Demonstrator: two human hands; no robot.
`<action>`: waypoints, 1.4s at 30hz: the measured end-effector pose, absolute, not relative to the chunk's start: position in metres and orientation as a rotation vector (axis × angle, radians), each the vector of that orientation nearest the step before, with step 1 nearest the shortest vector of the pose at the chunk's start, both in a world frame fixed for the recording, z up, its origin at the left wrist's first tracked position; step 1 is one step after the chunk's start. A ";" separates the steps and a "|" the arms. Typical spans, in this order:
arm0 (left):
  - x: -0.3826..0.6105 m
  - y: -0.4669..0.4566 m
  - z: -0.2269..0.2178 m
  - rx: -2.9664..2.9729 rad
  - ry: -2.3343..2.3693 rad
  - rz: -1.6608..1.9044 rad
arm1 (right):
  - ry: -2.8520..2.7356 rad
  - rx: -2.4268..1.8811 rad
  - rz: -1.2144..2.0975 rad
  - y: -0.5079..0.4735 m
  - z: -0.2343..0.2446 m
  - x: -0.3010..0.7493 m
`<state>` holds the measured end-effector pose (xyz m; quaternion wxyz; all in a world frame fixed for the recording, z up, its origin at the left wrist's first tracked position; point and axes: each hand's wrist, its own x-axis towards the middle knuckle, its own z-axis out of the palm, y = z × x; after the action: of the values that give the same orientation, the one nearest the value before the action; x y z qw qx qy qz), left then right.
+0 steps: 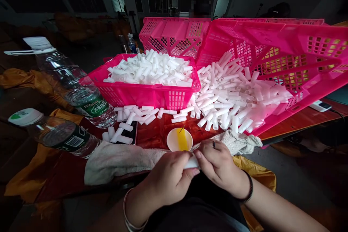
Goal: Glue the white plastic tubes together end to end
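Between my hands, close to my body, is a short white plastic tube (191,163). My left hand (172,174) is closed around one end, thumb along its side. The fingers of my right hand (217,165) are wrapped on the other end and hide part of it. Just beyond them stands a small white bowl (172,139) with a yellow strip (182,139) across it. A pale towel (116,163) lies along the table edge under and beside my hands. Loose white tubes (223,98) lie heaped beyond my right hand.
A pink basket (130,94) full of tubes stands behind the bowl. A larger pink crate (320,76) lies tipped at the right, with tubes spilling out. Two plastic bottles, a tall bottle (95,107) and a shorter bottle (65,134), stand at the left on the red table (152,132).
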<state>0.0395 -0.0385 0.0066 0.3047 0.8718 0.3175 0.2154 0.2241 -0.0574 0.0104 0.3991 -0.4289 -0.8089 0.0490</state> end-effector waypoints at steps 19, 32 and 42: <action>0.019 -0.047 -0.008 2.743 0.925 0.482 | -1.866 -1.734 0.377 -0.155 -0.046 0.318; -0.124 0.062 -0.026 2.815 1.530 0.312 | -2.405 -1.685 -0.015 0.039 -0.028 0.287; -0.099 0.005 -0.021 2.469 1.495 0.649 | -1.814 -1.326 0.513 -0.010 -0.041 0.293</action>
<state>-0.0991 0.0047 -0.0211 0.0912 0.8310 0.5033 0.2186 0.2926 -0.0096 -0.0410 0.4062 -0.5257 -0.7192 0.2035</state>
